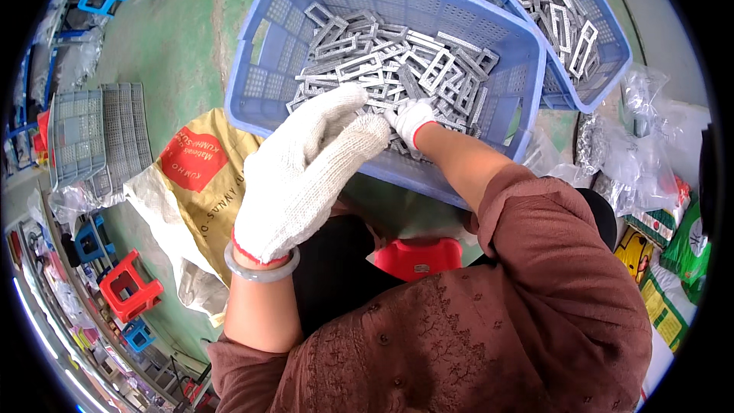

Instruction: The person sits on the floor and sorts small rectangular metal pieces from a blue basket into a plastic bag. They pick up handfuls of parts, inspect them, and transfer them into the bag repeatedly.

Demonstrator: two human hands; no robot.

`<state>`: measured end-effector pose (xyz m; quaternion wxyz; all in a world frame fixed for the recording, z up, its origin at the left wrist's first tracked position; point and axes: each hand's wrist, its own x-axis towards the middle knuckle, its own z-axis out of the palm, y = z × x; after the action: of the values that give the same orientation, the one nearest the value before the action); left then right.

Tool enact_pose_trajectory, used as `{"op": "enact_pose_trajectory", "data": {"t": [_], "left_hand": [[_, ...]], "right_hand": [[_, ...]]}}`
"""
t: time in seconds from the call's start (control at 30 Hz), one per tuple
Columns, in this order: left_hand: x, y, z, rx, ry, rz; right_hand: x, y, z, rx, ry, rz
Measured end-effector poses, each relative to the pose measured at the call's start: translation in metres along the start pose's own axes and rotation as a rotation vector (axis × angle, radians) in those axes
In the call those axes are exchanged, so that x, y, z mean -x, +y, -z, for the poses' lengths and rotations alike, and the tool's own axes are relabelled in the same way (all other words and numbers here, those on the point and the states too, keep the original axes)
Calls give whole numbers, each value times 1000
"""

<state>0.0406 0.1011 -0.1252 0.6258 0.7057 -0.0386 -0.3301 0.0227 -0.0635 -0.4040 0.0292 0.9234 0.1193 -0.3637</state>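
Observation:
A blue plastic basket (252, 99) in front of me holds a heap of grey metal rectangular frames (359, 67). My left hand (310, 172), in a white knitted glove with a red cuff, hovers over the basket's near rim. Its fingers and thumb are stretched out with a gap between them, and nothing shows in it. Inside the basket, my right hand (414, 120), gloved alike, dips into the heap. Its fingers are curled at the end of a darker metal frame (410, 81); the fingertips are partly hidden among the pieces.
A second blue basket (604, 92) of similar frames adjoins at the upper right. Left of the near basket lies a yellow and white sack (202, 183). Red (130, 287) and blue stools stand farther left. Plastic bags (646, 153) crowd the right; a red stool (418, 258) is below me.

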Motion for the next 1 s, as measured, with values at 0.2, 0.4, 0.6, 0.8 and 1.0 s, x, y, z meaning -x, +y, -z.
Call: {"op": "enact_pose_trajectory", "data": {"t": [0.2, 0.4, 0.6, 0.8, 1.0], "left_hand": [[-7, 0, -3, -144, -8, -11], [-7, 2, -6, -162, 10, 22], [-7, 3, -8, -191, 10, 10], [-4, 2, -7, -229, -5, 14], [1, -1, -4, -122, 1, -18]], "right_hand": [[-2, -6, -7, 276, 103, 75], [6, -3, -12, 244, 214, 105], [3, -2, -34, 119, 538, 336], [4, -1, -49, 60, 548, 391], [13, 46, 20, 215, 476, 387]]}}
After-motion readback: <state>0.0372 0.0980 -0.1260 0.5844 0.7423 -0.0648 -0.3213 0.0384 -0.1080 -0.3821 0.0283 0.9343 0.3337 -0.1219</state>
